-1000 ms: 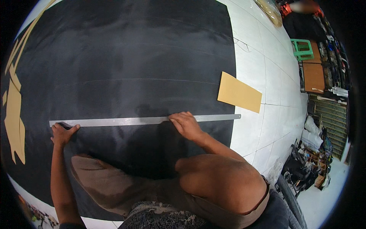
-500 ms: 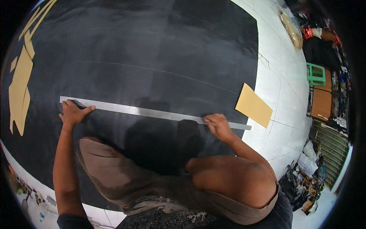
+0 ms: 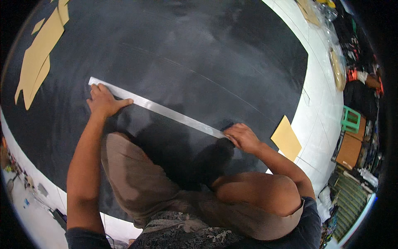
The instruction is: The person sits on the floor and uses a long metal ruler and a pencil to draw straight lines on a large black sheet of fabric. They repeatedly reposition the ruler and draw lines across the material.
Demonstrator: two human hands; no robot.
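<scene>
While the left hand (image 3: 104,101) rests with thumb and fingers spread at the upper-left end of a long, flat, silver metal ruler (image 3: 166,111), the right hand (image 3: 245,138) sits at the lower-right with curled fingers; whether they grip anything, I cannot tell. The ruler lies slantwise on a wide black sheet (image 3: 186,62), between a flat tan piece (image 3: 287,139) and several tan cut pieces (image 3: 39,58).

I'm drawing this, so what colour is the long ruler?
The ruler is silver-grey, best seen in the head view.
</scene>
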